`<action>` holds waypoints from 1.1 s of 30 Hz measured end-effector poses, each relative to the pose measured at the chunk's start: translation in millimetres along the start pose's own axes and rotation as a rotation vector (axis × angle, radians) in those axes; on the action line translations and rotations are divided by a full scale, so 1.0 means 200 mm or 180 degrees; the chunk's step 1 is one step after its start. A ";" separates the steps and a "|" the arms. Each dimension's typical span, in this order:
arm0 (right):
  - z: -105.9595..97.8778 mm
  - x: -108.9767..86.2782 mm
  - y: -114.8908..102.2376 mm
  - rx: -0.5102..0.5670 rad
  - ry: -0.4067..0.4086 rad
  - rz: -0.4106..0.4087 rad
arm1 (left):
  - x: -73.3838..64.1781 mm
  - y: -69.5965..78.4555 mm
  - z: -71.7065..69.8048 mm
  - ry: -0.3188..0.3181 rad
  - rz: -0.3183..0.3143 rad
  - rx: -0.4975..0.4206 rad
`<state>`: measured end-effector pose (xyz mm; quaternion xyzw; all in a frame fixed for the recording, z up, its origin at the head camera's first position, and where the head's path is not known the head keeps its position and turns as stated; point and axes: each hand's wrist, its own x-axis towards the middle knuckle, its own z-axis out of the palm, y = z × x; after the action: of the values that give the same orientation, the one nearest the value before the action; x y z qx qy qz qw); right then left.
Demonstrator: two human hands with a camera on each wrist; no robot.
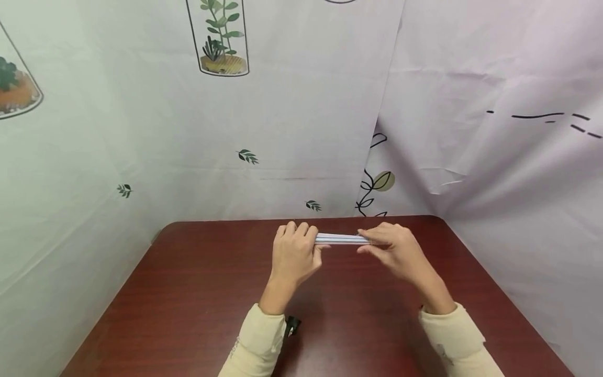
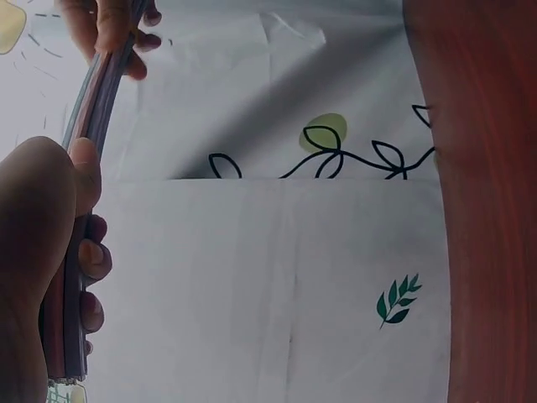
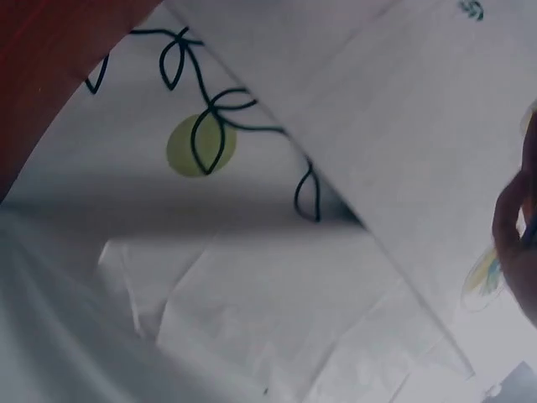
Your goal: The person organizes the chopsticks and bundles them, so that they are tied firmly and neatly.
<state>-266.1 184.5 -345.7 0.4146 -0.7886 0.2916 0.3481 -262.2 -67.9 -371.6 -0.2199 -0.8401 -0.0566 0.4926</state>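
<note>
A long, thin, layered bar (image 1: pixel 343 239) is held level above the far part of the table, pale blue-white along its near side. In the left wrist view the same layered bar (image 2: pixel 102 92) runs in grey and reddish-brown lengthwise bands; its exact kind cannot be told. My left hand (image 1: pixel 294 251) grips the left end, fingers wrapped over it and thumb against the near side. At the other end, my right hand (image 1: pixel 393 248) pinches it between thumb and fingers. Only the edge of a hand (image 3: pixel 516 222) shows in the right wrist view.
Beneath both hands lies a dark red-brown table (image 1: pixel 198 293) with rounded far corners. White cloth (image 1: pixel 301 120) printed with leaves and jars hangs behind it and along both sides. A small black object (image 1: pixel 292 325) sits beside the left sleeve.
</note>
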 end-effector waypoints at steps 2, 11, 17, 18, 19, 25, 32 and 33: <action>-0.03 0.00 0.01 0.0192 -0.0018 0.0106 | -0.01 -0.01 0.00 -0.0011 -0.0026 -0.0004; 0.04 0.01 -0.02 -0.0723 -0.0015 -0.0446 | -0.01 0.01 0.01 -0.0056 0.0075 0.0001; -0.01 0.00 0.00 -0.0198 -0.0302 -0.0035 | -0.01 0.02 0.02 -0.0109 0.0031 -0.0043; -0.02 0.00 0.00 -0.0150 -0.0327 -0.0012 | -0.01 0.01 0.02 -0.0110 0.0032 -0.0046; -0.02 0.00 0.00 -0.0151 -0.0320 -0.0026 | -0.02 0.01 0.02 -0.0112 0.0028 -0.0049; 0.08 0.03 -0.05 -0.0723 -0.0107 -0.0365 | -0.01 0.03 0.02 -0.0151 0.0046 0.0027; 0.00 0.01 -0.02 -0.0232 -0.0404 0.0081 | -0.01 0.02 0.01 -0.0196 -0.0008 -0.0009; -0.01 0.01 -0.01 -0.0200 -0.0423 0.0066 | -0.02 0.02 0.01 -0.0178 -0.0025 -0.0016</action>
<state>-264.1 183.7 -342.9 0.4136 -0.8230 0.2422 0.3048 -260.9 -64.2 -376.5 -0.2194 -0.8542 -0.0544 0.4682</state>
